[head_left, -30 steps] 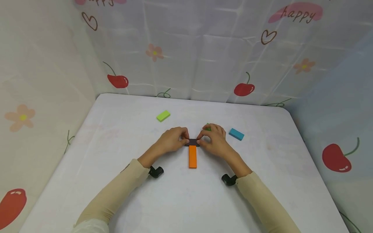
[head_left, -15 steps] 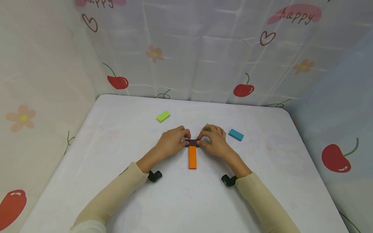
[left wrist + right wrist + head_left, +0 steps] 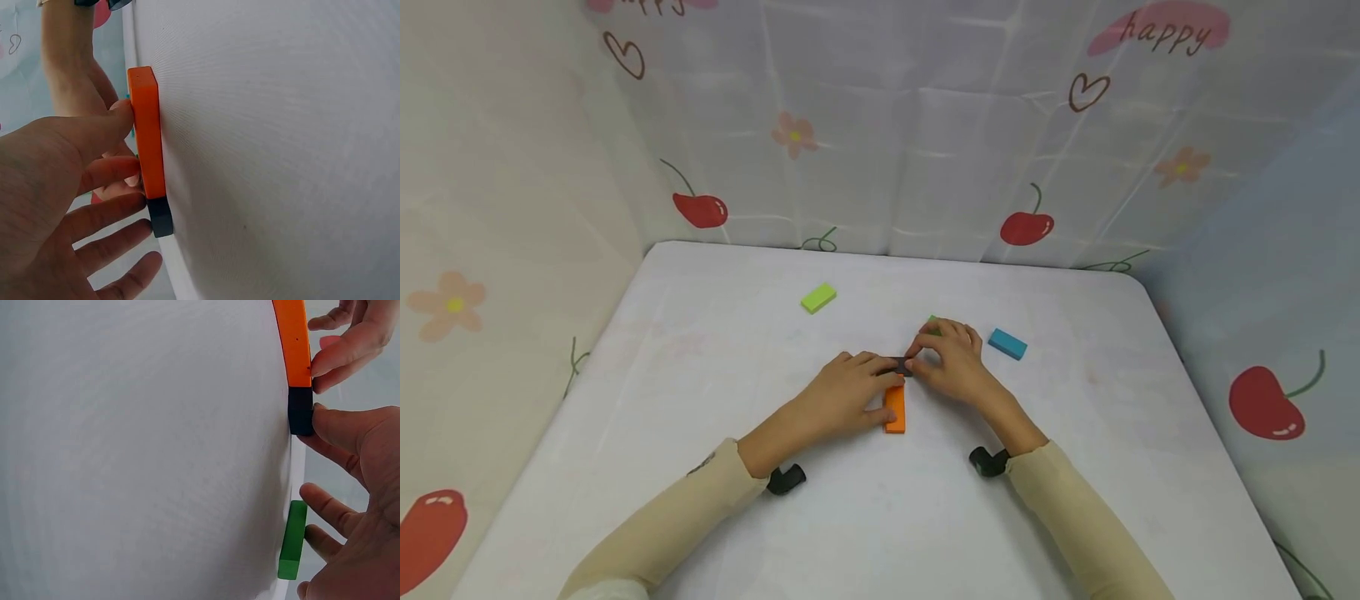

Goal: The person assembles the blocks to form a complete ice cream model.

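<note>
An orange block (image 3: 895,402) lies lengthwise on the white table, its far end meeting the long side of a black block (image 3: 902,365) set crosswise, like a T. My left hand (image 3: 842,398) rests on both from the left. In the left wrist view its thumb and index finger touch the orange block, while fingertips beyond them reach the black one; the fingers are spread and fairly straight. From the right, my right hand (image 3: 951,367) pinches the black block's right end between thumb and index finger. Its other fingers are above a green block (image 3: 292,540), largely covered in the head view.
A light green block (image 3: 818,298) lies farther back on the left. Right of my right hand is a blue block (image 3: 1007,344). The white table (image 3: 865,533) meets printed curtains (image 3: 895,167) at the back and sides. A black wrist camera (image 3: 988,462) sits under the right wrist.
My left hand has left the black block's left end and come nearer, spreading its fingers over the orange and black blocks. The right hand keeps its place on the black block.
</note>
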Motion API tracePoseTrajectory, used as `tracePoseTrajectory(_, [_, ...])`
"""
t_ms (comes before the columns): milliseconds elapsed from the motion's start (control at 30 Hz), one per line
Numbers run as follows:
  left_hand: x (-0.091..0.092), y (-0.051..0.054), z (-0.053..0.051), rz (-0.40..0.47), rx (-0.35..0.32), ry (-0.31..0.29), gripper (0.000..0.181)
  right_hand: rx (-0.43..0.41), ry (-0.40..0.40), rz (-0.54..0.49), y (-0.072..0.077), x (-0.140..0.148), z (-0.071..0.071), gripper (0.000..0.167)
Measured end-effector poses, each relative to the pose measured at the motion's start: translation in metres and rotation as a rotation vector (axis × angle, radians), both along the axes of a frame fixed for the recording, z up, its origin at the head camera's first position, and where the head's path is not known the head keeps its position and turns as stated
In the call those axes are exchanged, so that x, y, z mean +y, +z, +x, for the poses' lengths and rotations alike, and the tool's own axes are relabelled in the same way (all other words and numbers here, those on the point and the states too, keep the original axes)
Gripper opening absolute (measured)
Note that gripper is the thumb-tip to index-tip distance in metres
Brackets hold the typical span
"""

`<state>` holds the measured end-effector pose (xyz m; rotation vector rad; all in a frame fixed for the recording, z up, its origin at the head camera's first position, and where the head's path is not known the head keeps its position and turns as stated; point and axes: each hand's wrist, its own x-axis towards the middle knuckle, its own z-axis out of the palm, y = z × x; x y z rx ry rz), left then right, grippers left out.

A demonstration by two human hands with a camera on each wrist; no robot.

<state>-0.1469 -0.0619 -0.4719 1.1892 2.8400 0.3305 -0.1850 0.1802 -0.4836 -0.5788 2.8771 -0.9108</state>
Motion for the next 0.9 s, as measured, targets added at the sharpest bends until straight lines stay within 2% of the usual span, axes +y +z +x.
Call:
tracePoseTrajectory(633, [0.001, -0.004, 0.003, 0.024, -0.096, 0.060, 0.052, -0.009, -0.011, -0.023, 0.002, 0.004, -0.003, 0.010])
tracePoseTrajectory(767, [0.001, -0.002, 0.004, 0.027, -0.112, 0.068, 0.052, 0.024, -0.066, -0.049, 0.006, 0.011, -0.010, 0.015])
tracePoseTrajectory(900, [0.001, 0.000, 0.005, 0.028, -0.126, 0.077, 0.052, 0.036, -0.175, -0.054, 0.008, 0.023, -0.021, 0.020])
